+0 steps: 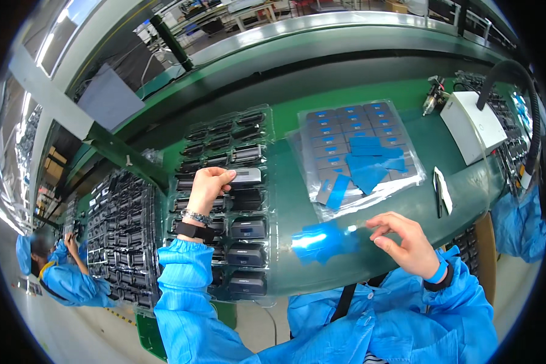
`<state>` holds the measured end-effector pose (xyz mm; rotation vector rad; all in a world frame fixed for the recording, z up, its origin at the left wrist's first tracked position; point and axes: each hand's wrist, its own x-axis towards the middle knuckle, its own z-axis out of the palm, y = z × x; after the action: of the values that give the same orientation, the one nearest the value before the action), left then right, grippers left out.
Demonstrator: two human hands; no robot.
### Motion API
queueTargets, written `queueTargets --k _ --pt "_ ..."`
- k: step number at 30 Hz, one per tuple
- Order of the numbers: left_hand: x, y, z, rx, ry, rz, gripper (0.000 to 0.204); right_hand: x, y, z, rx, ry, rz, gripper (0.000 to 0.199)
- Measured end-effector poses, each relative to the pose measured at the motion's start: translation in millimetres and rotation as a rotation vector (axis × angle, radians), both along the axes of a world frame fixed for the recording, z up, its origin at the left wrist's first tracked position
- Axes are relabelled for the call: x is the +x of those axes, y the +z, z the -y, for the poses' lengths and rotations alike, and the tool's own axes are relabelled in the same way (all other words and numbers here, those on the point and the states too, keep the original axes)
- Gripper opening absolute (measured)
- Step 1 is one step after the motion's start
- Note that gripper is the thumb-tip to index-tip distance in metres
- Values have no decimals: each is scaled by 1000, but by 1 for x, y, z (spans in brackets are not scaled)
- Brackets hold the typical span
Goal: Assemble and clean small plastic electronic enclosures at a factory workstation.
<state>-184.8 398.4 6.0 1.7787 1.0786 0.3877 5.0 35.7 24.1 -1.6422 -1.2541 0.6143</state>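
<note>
My left hand point(209, 189) is over the clear plastic tray point(272, 224), its thumb and fingers closed on the end of a small grey-silver rectangular casing point(247, 176). In the near rows of that tray lie dark grey box-shaped units point(247, 255); black slotted parts point(227, 130) fill the far rows. My right hand point(403, 242) hovers above the green table with thumb and forefinger apart, holding nothing that I can see. Beside its fingertips a shiny piece of blue film point(323, 242) lies on the mat.
Behind my right hand, a plastic-wrapped tray of grey units point(330, 138) carries loose blue film pieces point(370, 167). A black pen point(438, 195), a white box point(474, 126) and a black flexible hose point(532, 115) stand to the right. A co-worker point(67, 273) sits at far left.
</note>
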Motion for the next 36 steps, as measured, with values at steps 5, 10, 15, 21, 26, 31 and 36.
queueTargets --k 5,10,15,21,26,31,36 --pt "12 -14 9 510 49 -335 38 14 1 -5 -62 22 94 25" --pt "16 -12 35 811 84 -358 38 28 -13 -44 57 65 546 35" --pt "27 28 108 648 -151 -69 30 30 -52 -87 224 22 983 26" --pt "3 31 214 -175 -88 365 29 11 -28 -63 590 113 1027 22" --pt "4 4 263 -849 -3 670 24 -17 -16 -17 831 188 1042 17" --pt "15 -16 288 -583 32 859 3 -21 -22 5 570 125 621 9" --pt "24 7 286 -562 -130 759 11 -47 -34 32 262 -65 -362 14"
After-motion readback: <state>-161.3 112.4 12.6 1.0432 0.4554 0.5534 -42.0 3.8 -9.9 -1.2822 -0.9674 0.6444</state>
